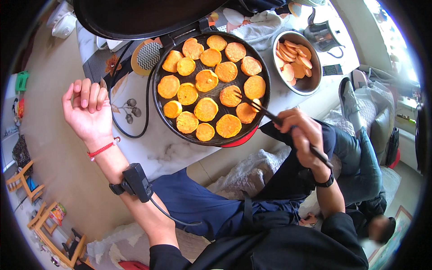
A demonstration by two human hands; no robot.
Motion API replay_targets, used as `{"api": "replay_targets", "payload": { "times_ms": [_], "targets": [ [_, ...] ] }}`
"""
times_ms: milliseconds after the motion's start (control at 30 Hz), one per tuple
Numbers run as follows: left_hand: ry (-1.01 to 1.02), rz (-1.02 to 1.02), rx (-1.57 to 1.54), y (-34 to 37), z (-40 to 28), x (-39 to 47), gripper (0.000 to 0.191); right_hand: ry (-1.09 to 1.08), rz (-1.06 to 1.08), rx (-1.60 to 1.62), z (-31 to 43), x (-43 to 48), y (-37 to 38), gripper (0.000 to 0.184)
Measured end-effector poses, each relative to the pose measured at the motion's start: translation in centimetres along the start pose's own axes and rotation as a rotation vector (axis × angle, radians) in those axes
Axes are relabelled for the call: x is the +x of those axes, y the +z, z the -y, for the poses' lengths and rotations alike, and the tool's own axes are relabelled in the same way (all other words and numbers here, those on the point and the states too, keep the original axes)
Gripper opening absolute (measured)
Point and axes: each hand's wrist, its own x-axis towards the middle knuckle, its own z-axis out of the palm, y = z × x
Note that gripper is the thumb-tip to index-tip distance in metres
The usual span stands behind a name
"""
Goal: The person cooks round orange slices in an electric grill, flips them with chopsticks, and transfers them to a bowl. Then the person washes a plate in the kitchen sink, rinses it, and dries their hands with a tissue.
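A round electric griddle (213, 67) with a dark pan stands on a marble-patterned table, its lid raised. Several orange slices, which look like sweet potato, lie on the pan. My right hand (300, 135) grips a dark fork (266, 113); the tines touch or hover just over a slice (230, 96) at the pan's right side, and a small piece (256, 105) is beside the fork. Palm up and fingers half curled, my left hand (89, 108) holds nothing, left of the griddle over the table's edge. Paler slices (293, 62) fill part of a steel bowl (279, 81) to the right.
The black lid (141, 17) rises behind the pan. A black cable (147, 114) loops over the table (162, 152). Behind the bowl are a glass teapot (322, 35) and a grey cloth (261, 28). Another person (357, 168) sits at the right.
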Motion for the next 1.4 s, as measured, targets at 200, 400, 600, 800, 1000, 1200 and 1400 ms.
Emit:
{"api": "replay_targets", "payload": {
  "times_ms": [200, 400, 600, 800, 1000, 1200, 1400],
  "targets": [
    [0.015, -0.014, 0.001, -0.2, 0.0, 0.0, 0.019, 0.149, -0.217, 0.058, 0.1, -0.8, -2.3, 0.031],
    [0.02, -0.035, 0.01, -0.2, -0.2, 0.0, 0.019, 0.059, 0.09, 0.004, 1.4, -3.8, -3.7, 0.023],
    [0.016, -0.026, 0.005, 0.2, 0.1, -0.1, 0.019, 0.171, -0.194, 0.172, -1.1, -5.5, -1.3, 0.023],
    [0.016, -0.034, 0.01, 0.2, 0.2, 0.0, 0.019, 0.506, -0.426, 0.875, -4.6, -5.1, -3.3, 0.02],
    [0.006, -0.02, -0.01, 0.1, 0.1, -0.1, 0.019, 0.427, -0.342, 0.947, -4.2, -1.9, -0.6, 0.02],
    [0.024, -0.061, -0.023, -0.1, -0.1, -0.1, 0.02, 0.495, -0.2, 0.792, -2.7, 0.1, 2.0, 0.021],
    [0.015, -0.024, -0.012, -0.3, -0.3, -0.1, 0.018, 0.472, -0.167, 0.669, -1.6, -0.7, 0.7, 0.019]
  ]
}}
